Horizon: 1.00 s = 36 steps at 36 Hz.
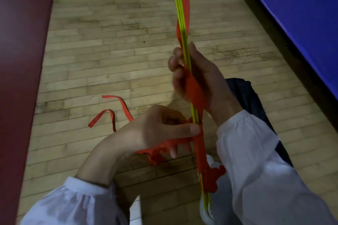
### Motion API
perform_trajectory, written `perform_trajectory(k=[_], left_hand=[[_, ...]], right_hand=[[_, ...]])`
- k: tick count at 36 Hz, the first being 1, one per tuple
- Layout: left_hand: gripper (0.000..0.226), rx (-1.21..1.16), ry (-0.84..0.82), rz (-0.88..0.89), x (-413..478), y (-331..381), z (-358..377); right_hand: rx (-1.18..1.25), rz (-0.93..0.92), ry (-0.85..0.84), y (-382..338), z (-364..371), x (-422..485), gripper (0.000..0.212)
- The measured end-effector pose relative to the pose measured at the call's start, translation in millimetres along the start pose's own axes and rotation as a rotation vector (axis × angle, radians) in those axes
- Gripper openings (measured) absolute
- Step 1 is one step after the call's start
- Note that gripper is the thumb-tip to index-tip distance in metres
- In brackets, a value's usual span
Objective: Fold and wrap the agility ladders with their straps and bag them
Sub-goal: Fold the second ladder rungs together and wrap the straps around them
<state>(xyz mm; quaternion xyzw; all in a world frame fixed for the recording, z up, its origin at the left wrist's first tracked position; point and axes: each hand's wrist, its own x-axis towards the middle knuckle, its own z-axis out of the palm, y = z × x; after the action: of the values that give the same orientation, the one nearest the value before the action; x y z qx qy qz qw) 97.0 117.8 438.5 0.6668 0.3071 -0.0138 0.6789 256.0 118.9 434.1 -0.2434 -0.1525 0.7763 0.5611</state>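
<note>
- red webbing and yellow plastic fill the middle of my feed: the ladder's sticks [178,5] are gathered into one thin bundle that stands nearly upright, running from the near bottom edge up past the top of the view.
- the strap [196,93] lies along the bundle and crosses it in bands between the two hands; crumpled folds of it stick out lower down on the right.
- the right hand [199,76] is the higher one, its fingers curled round sticks and strap together in a firm grip.
- the left hand [159,129] sits just below and to the left, thumb pressing the strap against the bundle, the other fingers curled under with a bunched piece of strap trailing from them.
- a loose tail [126,107] of the same strap curls over the wooden floor [109,51] to the left of the hands.
- both arms are in white sleeves [256,160]; a dark trouser knee [245,97] shows behind the right wrist.
- the bundle's lower end comes down by a white shoe [204,210]; i cannot tell if it touches.
- a blue mat [301,14] edges the floor on the far right, a dark red mat [18,42] on the left.
</note>
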Motion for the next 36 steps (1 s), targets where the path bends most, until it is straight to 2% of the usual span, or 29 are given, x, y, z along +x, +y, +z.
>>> perform_trajectory(k=[3, 8, 14, 18, 24, 28, 32, 34, 36], left_hand=[[0.035, 0.021, -0.028, -0.012, -2.2, -2.5, -3.6], [0.072, 0.061, -0.106, -0.136, -0.7, -7.3, -7.7], [0.075, 0.099, -0.086, -0.165, -6.6, -4.6, -11.3], [0.063, 0.059, -0.018, -0.156, -5.2, -2.2, -10.6], [0.045, 0.092, 0.124, -0.167, 0.9, -5.8, -7.6], [0.049, 0.116, 0.154, -0.143, 2.6, -7.1, -7.1], [0.034, 0.104, 0.192, -0.099, 4.6, -10.6, -7.0], [0.032, 0.075, 0.198, -0.079, 4.3, -10.8, -7.6], [0.031, 0.054, 0.176, -0.058, 3.1, -9.4, -7.7]], right_hand=[[-0.088, -0.001, 0.049, -0.8, 0.5, -0.5, 0.026], [-0.183, 0.067, 0.022, -1.5, 4.9, -0.6, 0.024], [-0.385, 0.127, 0.084, 1.3, 5.4, 3.2, 0.018], [-0.458, 0.099, 0.175, 5.7, 3.1, 6.8, 0.014], [-0.564, 0.009, 0.277, 12.4, -0.6, 12.7, 0.035], [-0.586, -0.046, 0.284, 13.9, 0.3, 14.9, 0.032], [-0.583, -0.063, 0.287, 13.7, -1.9, 15.6, 0.034], [-0.523, -0.065, 0.279, 13.4, -3.1, 16.0, 0.028], [-0.424, -0.048, 0.233, 11.4, -3.7, 16.4, 0.011]])
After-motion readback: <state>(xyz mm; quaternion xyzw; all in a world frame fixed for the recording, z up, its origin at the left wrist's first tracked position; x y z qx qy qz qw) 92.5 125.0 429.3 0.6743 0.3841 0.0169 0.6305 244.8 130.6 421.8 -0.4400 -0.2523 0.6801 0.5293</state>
